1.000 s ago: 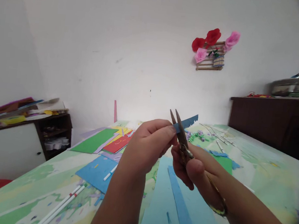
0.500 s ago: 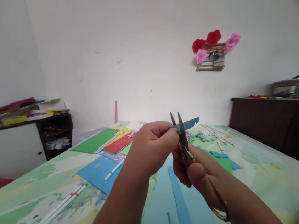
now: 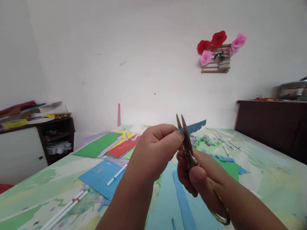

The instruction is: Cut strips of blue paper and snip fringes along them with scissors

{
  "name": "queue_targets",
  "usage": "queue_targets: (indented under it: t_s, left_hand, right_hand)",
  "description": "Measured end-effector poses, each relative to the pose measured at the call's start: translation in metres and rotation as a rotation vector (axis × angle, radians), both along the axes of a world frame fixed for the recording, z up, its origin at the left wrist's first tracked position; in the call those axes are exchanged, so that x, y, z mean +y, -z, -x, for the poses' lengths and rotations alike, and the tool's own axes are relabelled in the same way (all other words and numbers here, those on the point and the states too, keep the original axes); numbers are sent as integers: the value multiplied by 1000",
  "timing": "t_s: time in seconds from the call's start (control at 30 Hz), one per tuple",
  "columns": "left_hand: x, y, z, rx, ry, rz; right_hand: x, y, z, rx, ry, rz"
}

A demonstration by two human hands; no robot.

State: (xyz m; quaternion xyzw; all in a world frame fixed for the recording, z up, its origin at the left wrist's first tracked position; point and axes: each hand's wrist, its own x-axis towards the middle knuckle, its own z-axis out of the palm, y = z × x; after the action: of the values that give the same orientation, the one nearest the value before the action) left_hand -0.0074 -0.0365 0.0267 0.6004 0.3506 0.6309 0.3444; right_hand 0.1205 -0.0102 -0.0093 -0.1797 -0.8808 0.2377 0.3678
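**Bare as Far as the View Reaches**

The left hand (image 3: 160, 145) and right hand (image 3: 205, 188) are bare, the right with a rounded thumb tip (image 3: 198, 174). The left forearm (image 3: 128, 207) is bare to the bottom edge; the right forearm (image 3: 253, 211), equally bare, widens outward.

Flowers (image 3: 219, 39) on white wall (image 3: 110, 30) — red and pink, pan (image 3: 293, 91) atop cabinet (image 3: 273, 125)

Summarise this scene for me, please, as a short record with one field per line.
Left hand: pinches the notched blue strip
Right hand: holds the scissors
Blades: parted, with the notched blue strip between them
Below the hands: pale blue sheet, a longer blue strip lying on it
To the left: blue sheet, white pen on it
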Motion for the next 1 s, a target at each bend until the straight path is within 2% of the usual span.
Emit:
queue_targets:
  t_s: [0.13,0.4,0.57,0.7,1.0]
  left_hand:
    - [1,1,1,-20,46,-7]
    - [-1,1,0,-14,-22,-35]
    - [-3,-1,-1,-5,-41,-11]
    - [-5,-2,-1,6,-67,20]
    - [-7,-3,-2,-42,-42,73]
  right_hand:
    - [-1,-1,-1,12,4,0]
    - [-2,0,-5,-26,27,36]
    - [2,5,-4,-19,11,14]
    - [1,2,-3,-58,44,35]
    - [1,2,-1,-51,76,59]
